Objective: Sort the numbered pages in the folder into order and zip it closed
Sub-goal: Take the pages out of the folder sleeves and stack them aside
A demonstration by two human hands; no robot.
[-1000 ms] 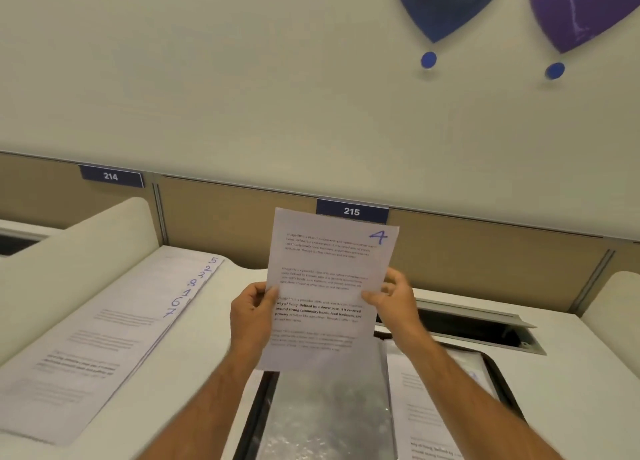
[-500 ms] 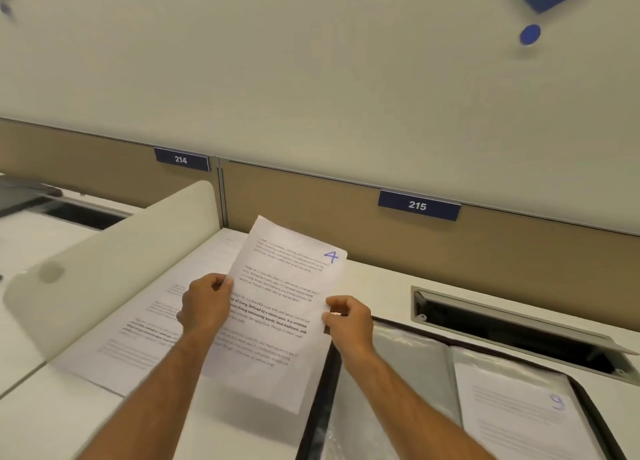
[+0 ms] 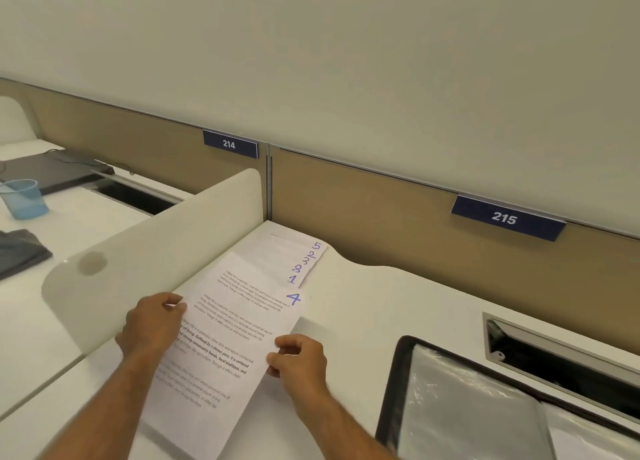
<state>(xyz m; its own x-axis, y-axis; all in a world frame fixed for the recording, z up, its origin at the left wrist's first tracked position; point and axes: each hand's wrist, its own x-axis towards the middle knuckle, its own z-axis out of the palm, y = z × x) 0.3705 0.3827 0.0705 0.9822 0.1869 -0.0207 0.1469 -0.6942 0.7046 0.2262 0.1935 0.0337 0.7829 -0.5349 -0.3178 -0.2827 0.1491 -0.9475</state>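
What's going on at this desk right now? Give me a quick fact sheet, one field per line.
Held sheet: page 4, printed text, handwritten blue 4 in its corner
Left hand: grips the page's left edge
Right hand: pinches the page's right edge
Stack: fanned pages on the desk beneath, showing 5, 2, 3, 8, 1
Folder: open at the right, black edge, clear sleeves
Desk labels: 214 and 215
Neighbouring desk: blue cup

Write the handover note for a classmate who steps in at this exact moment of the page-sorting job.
Left hand and right hand each pinch a side edge of page 4, held low over the fanned stack by the divider.
Stack corners read 5, 2, 3, 8, 1: pulled out, not yet in order.
Folder lies open at right, with plastic sleeves inside.
Left: set 4 down, order the pages, refile them, zip shut.
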